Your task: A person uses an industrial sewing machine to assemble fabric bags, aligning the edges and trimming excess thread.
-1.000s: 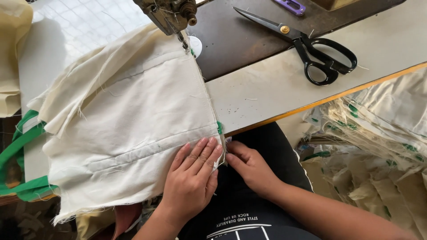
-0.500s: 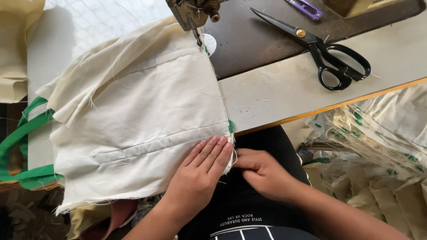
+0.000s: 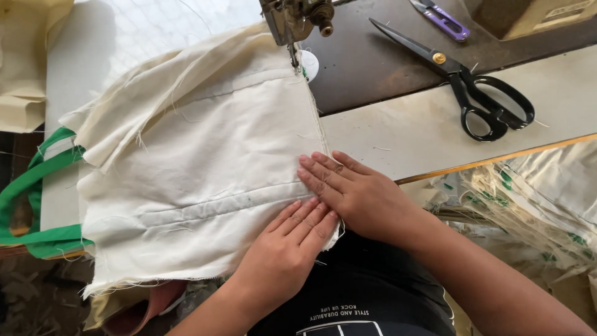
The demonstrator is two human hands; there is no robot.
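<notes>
Pale sewing table [image 3: 435,124], dark inset under machine head [image 3: 292,15]. Cream cloth bag [image 3: 199,174] w/ green straps [image 3: 37,186] lies across table's L part, its R edge running to the needle. L hand [image 3: 292,249] flat on bag's lower R corner, fingers extended, gripping nothing. R hand [image 3: 354,193] flat too, fingertips on bag's R edge. Black scissors [image 3: 472,87] well apart, upper R. Pile of cream bags w/ green print [image 3: 535,193] at R, below table.

The pale sewing table [image 3: 435,127] carries cream cloth [image 3: 205,180], black scissors [image 3: 472,87] and purple snips [image 3: 443,18].
</notes>
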